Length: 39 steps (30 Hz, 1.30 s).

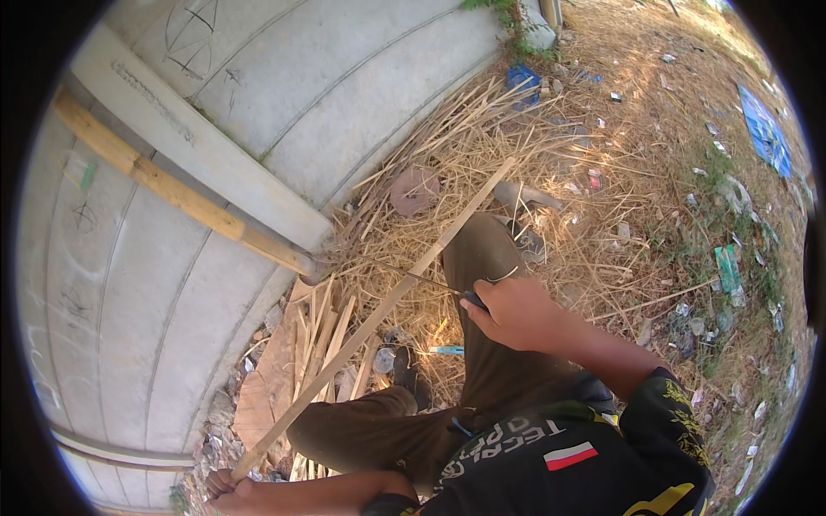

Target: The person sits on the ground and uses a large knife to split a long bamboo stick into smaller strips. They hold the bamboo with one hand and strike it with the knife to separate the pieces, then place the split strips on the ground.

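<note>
A long, flat bamboo strip (366,331) runs slantwise across my lap, from the lower left up past my raised knee. Its near end is in my left hand (227,490), whose fingers are closed around it at the lower left. My right hand (516,314) grips the dark handle of a knife (471,300) above my thigh. The knife's thin blade points left and meets the strip near its middle; how deep it sits, if at all, I cannot tell. A thin pale sliver curls beside my right knuckles.
A bamboo pole (185,202) leans along the grey concrete wall (379,77) and its post (215,146). Shavings (482,138) cover the ground ahead. Split bamboo pieces (331,331) lie on a brown board (262,387) at left. Litter and a blue sheet (764,129) lie at right.
</note>
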Motion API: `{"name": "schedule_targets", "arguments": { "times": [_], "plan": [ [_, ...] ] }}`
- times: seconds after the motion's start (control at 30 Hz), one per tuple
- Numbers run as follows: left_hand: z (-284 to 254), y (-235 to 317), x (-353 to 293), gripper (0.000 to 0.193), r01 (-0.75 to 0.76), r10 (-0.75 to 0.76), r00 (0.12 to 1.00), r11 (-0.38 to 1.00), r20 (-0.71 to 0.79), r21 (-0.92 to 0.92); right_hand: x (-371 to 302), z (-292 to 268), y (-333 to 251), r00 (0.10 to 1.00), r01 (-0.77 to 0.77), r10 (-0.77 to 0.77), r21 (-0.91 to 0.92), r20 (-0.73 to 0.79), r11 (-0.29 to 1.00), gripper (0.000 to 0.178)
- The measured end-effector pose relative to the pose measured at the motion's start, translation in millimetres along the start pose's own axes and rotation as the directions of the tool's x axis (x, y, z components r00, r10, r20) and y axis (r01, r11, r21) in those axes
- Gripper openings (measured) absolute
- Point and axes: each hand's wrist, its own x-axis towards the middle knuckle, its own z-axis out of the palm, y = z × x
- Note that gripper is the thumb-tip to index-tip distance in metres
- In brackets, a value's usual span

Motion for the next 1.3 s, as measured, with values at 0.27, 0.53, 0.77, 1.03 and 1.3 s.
{"name": "schedule_targets", "arguments": {
  "times": [0.27, 0.53, 0.77, 1.03, 1.3],
  "plan": [
    [-2, 0, 5, 0.031, 0.022, -0.022, 1.000, 1.000, 0.005, -0.016, 1, 22, -4, 0.998, 0.055, -0.053, 0.099, -0.020, 0.994, 0.041],
    [-11, 3, 13, 0.030, 0.005, -0.004, 1.000, 1.000, 0.019, -0.012, 42, 8, 26, 0.928, -0.243, 0.322, 0.352, -0.186, 0.904, 0.040],
    [5, -2, -2, 0.036, -0.037, 0.061, 0.990, 0.982, 0.129, -0.184, 52, 19, 23, 0.917, -0.277, 0.385, 0.525, -0.107, 0.805, 0.042],
    [64, -47, -51, 0.054, -0.196, 0.215, 0.960, 0.974, 0.182, -0.117, 57, 27, 11, 0.915, -0.302, 0.392, 0.476, -0.101, 0.826, 0.036],
    [153, -273, -89, 0.052, -0.017, 0.016, 0.990, 1.000, 0.141, 0.005, 62, 29, -3, 0.905, -0.322, 0.410, 0.447, -0.115, 0.835, 0.033]
  ]
}}
